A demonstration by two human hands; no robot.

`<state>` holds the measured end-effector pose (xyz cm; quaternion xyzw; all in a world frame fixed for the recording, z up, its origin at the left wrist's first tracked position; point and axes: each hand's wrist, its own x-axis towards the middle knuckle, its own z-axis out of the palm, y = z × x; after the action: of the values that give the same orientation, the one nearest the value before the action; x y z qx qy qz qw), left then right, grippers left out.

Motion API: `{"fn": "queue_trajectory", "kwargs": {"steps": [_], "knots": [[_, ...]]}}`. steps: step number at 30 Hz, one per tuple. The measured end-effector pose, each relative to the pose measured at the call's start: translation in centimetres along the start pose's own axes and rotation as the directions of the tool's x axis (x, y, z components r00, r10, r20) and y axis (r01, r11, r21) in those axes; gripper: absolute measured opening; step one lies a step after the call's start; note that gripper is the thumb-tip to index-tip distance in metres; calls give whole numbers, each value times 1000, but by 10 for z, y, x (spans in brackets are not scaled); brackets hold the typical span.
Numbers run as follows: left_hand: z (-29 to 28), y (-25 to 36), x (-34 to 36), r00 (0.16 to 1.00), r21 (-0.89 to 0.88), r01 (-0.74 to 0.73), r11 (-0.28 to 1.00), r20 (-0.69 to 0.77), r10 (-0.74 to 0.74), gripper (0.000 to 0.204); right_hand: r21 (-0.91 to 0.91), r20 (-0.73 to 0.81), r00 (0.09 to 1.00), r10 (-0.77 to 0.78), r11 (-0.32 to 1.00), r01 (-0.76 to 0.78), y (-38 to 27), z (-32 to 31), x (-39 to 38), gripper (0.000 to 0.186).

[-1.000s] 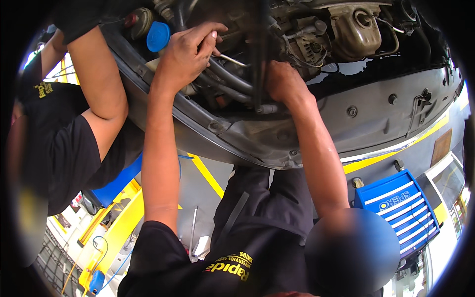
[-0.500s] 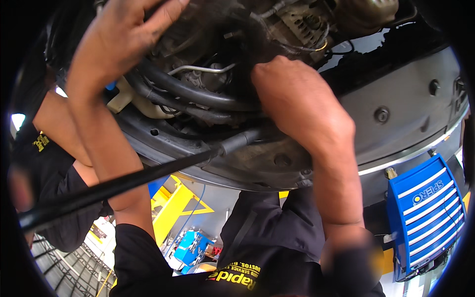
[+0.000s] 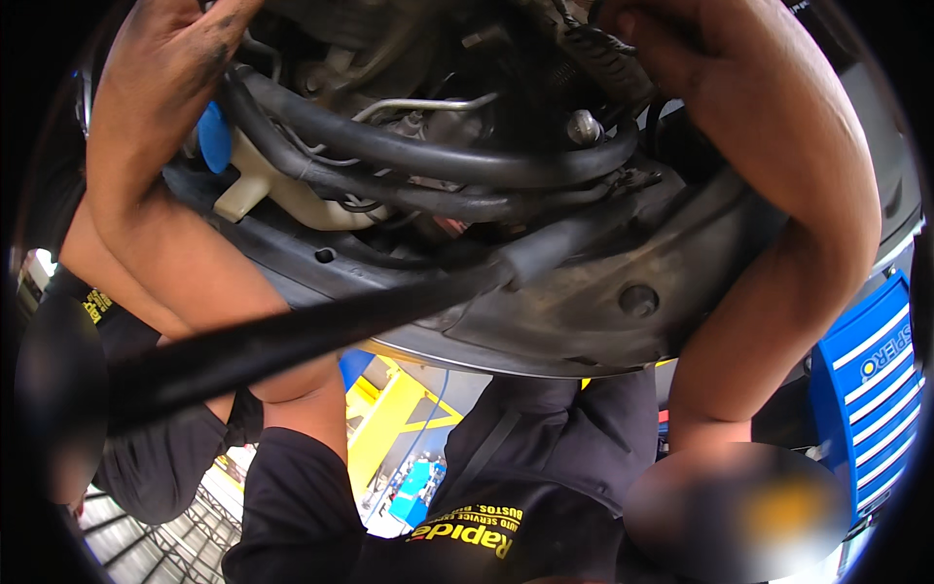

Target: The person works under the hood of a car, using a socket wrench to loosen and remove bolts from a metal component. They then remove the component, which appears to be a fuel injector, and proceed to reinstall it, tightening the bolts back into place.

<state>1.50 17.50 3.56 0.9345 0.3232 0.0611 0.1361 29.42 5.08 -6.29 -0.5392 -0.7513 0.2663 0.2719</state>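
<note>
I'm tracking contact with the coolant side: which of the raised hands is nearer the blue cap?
Left. The left hand is just above the blue cap; the right hand is far across the engine bay.

Both arms reach up and away from the lower edge of the view, bare from black short sleeves. The left hand [image 3: 170, 58] sits at the top left, back of the hand showing, smudged with dark grime, its fingers curled out of sight. The right forearm rises along the right side, bending inward; the right hand [image 3: 662, 39] is mostly cut off at the top edge, its grip unreadable.
</note>
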Motion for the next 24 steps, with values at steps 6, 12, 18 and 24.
{"fn": "queue_trajectory", "kwargs": {"steps": [6, 12, 18, 24], "knots": [[-16, 9, -5, 996, 3, -38, 999, -79, 38, 30, 9, -28, 1000, 3, 1000, -3, -13, -4, 9, 18], [0, 48, -16, 796, 41, -289, 956, -545, 264, 25, 42, -180, 982, 56, 998, -49, -20, -27, -16, 17], [9, 13, -94, 752, -49, -239, 970, -641, 153, 24, 68, -418, 907, 45, 998, -18, -35, -58, -62, 18], [58, 19, -173, 763, -152, -118, 981, -646, -8, 24, 78, -578, 816, -19, 994, 78, -41, -82, -77, 19]]}}
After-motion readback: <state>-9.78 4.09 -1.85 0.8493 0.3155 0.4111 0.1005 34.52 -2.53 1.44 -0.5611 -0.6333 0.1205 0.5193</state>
